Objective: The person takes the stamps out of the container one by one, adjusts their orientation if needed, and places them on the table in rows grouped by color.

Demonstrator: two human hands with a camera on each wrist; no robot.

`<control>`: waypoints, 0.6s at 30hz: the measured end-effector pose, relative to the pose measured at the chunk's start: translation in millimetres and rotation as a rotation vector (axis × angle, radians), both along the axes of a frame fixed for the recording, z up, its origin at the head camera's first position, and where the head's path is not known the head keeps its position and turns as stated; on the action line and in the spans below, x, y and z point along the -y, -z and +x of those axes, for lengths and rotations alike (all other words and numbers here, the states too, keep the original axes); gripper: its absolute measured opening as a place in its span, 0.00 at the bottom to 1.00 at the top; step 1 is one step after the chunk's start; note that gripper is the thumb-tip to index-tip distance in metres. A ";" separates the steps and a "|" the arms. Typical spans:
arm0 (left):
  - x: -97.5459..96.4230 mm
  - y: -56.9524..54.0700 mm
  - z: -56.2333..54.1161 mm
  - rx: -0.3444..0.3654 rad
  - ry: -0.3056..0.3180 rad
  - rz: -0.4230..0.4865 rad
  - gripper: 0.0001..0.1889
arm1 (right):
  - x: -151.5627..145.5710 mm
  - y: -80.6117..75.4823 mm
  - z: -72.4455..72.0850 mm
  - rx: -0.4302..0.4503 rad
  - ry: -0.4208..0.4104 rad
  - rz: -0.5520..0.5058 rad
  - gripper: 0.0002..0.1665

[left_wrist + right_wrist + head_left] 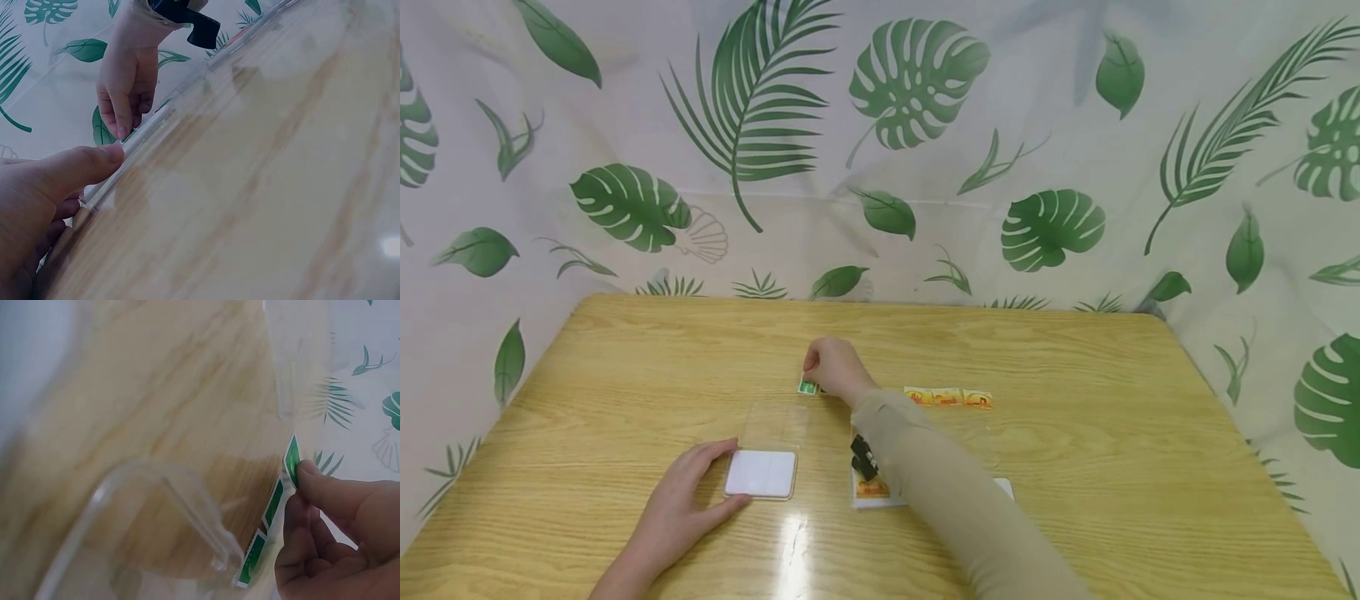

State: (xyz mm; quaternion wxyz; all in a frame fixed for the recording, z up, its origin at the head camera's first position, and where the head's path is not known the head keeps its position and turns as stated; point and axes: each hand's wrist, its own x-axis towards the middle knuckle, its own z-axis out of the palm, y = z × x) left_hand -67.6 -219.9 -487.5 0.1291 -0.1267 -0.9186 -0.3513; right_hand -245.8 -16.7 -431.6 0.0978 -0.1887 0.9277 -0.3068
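Between thumb and fingers, my right hand (838, 367) pinches a small green card with a white border (291, 456) over the table's far middle. Two more green cards (273, 503) lie in line beside it in the right wrist view; the hand mostly hides them in the head view. At the near left, my left hand (681, 498) holds the left side of a clear plastic case (795, 477), thumb at its near corner and index finger at its far one. A white insert (762, 473) fills its near half, and the see-through lid (775, 425) lies folded back behind it.
A row of orange and yellow cards (947, 397) lies right of my right hand. Beneath the right forearm sits a second clear case (880, 503) with an orange card (872, 487), partly covered. A leaf-patterned cloth (805, 250) hangs behind the wooden table (1120, 467).
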 end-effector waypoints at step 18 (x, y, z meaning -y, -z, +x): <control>0.1 -0.6 0.4 -0.006 0.001 -0.006 0.35 | 0.9 0.0 -0.9 0.009 -0.002 0.036 0.07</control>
